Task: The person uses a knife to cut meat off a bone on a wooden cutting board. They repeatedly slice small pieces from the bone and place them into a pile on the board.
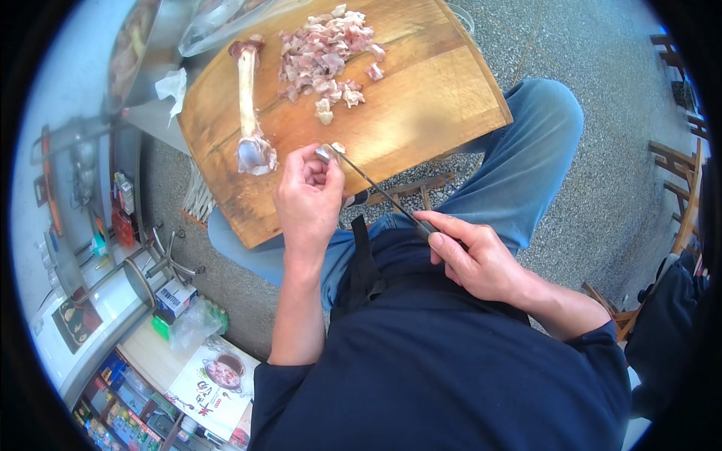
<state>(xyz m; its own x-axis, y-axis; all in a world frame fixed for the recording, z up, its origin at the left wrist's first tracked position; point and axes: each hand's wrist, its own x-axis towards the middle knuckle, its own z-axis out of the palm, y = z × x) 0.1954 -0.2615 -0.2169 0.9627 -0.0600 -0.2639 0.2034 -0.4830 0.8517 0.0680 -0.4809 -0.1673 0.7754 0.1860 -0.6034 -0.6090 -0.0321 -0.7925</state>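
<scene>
My right hand [479, 256] grips the dark handle of a knife [377, 187], its thin blade seen nearly edge-on. The blade runs up and left to the fingertips of my left hand [310, 191]. Between left thumb and forefinger is a small glossy greyish piece [323, 154]; its exact kind cannot be made out. Just past the fingertips, a small pale scrap [338, 147] lies on the wooden board [417, 118]. Farther up the board is a heap of cut pinkish meat or cartilage pieces [324, 53]. A long stripped bone [247, 101] with a bluish joint end lies left of it.
The board rests over my jeans-clad legs [530, 163]. Clear plastic bags [208, 28] and a crumpled tissue [172, 90] sit beyond its upper left edge. At lower left stand shelves [130, 417] and a box [176, 296]. Wooden chairs [685, 197] stand at right.
</scene>
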